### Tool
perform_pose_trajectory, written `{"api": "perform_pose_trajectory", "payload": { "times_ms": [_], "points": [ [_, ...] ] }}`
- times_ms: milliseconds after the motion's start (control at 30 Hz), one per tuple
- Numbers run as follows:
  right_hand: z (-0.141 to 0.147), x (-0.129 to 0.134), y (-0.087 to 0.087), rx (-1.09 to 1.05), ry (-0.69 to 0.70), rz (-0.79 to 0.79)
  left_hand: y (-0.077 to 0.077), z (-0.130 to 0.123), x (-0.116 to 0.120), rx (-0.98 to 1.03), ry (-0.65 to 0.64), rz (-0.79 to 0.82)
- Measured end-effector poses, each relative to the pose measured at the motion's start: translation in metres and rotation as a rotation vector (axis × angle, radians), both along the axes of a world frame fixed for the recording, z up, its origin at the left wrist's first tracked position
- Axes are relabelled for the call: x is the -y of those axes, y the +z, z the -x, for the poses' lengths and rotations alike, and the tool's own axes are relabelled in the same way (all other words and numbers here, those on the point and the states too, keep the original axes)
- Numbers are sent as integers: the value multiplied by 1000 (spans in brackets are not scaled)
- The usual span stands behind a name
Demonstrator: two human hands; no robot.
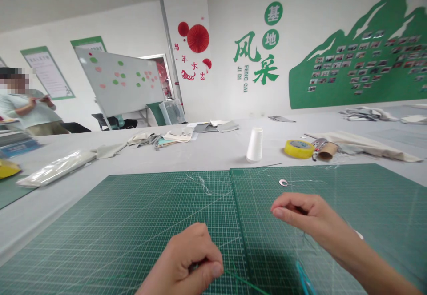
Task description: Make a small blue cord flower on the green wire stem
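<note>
My left hand (pixel 191 259) is closed in a pinch low over the cutting mats. From its thumb and fingertip a thin green cord (pixel 247 282) runs down to the right, out of the bottom of the view. To the right and a little farther away, my right hand (pixel 305 215) also pinches, thumb against fingers; what lies between its tips is too small to make out. Below it shows a blurred turquoise object (pixel 304 279), cut off by the lower edge. A small pale oval piece with a hole (pixel 283 182) and a loose thread lies beyond my right hand.
Green cutting mats (pixel 126 224) cover the near table. White thread scraps (pixel 204 185) lie on them. Behind stand a white thread cone (pixel 255 145), yellow tape roll (pixel 299 149) and cardboard tube (pixel 327 151). Folded fabric (pixel 180 134) lies farther back. A person (pixel 28 108) stands at far left.
</note>
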State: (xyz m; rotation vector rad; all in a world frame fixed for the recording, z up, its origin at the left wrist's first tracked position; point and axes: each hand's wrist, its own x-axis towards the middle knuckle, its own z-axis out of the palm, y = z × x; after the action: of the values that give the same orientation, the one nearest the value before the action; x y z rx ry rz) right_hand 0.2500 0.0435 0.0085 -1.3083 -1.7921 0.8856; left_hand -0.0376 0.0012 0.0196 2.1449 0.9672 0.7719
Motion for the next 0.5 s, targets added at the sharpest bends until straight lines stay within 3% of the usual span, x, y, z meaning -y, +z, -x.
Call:
{"api": "perform_pose_trajectory", "payload": {
  "times_ms": [233,367,500],
  "points": [
    [20,-4,-25,-11,20,-22,-2,-1,1,325,159,319],
    [28,-4,-38,29,17,-39,-10,-3,1,414,195,365],
    [41,4,-38,88,31,-43,-10,-5,0,538,214,303]
  ]
}}
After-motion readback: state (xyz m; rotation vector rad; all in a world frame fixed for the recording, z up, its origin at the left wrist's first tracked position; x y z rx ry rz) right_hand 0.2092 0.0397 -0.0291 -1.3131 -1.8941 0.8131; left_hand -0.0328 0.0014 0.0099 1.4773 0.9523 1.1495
